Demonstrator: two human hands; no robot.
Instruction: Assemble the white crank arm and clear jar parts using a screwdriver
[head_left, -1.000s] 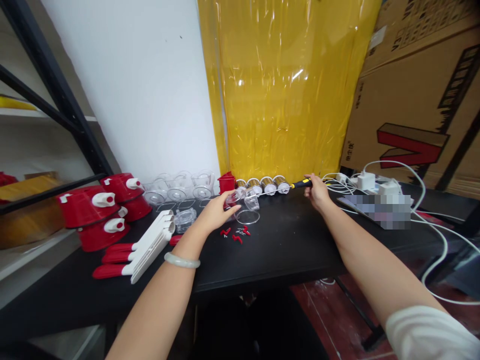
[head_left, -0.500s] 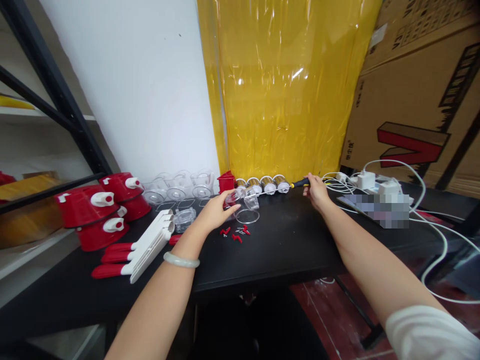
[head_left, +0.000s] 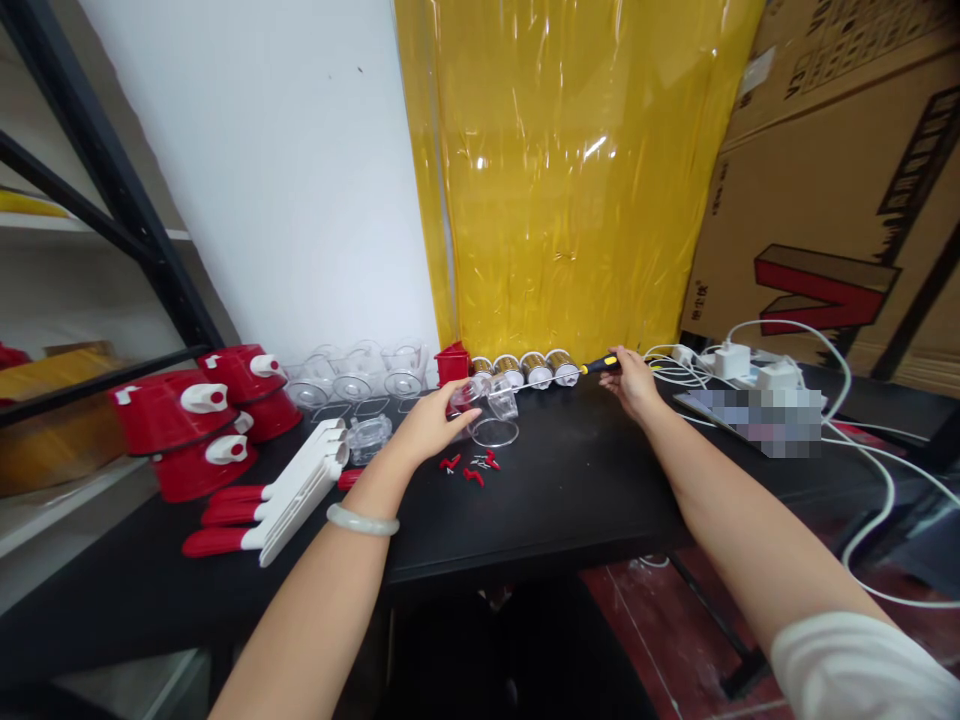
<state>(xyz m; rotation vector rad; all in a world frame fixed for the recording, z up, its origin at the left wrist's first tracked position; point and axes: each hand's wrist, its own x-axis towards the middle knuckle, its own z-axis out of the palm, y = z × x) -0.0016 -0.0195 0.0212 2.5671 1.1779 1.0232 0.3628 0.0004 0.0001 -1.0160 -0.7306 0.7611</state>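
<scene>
My left hand (head_left: 439,425) is closed around a clear plastic container (head_left: 495,425), tilted so its round rim faces the tabletop. With my right hand (head_left: 631,385) I grip the black and yellow handle of a screwdriver (head_left: 598,364). Its long shaft points left and reaches the container; whether the tip meets a screw is too small to tell. Just in front of the container lie several small red plastic levers (head_left: 473,477) and tiny metal screws (head_left: 481,462). Behind it stand a red plastic part (head_left: 452,364) and several metallic motor-like cylinders with white ends (head_left: 533,369).
Red housings (head_left: 184,425) are stacked on the left of the black table (head_left: 555,510), beside white handles with red grips (head_left: 296,492). Clear containers (head_left: 405,370) line the back. White cables and chargers (head_left: 780,375) and a blurred flat device (head_left: 750,415) lie right.
The screwdriver's handle has turned slightly in my right hand, and those fingers have shifted a little. My left hand and the container stay in place.
</scene>
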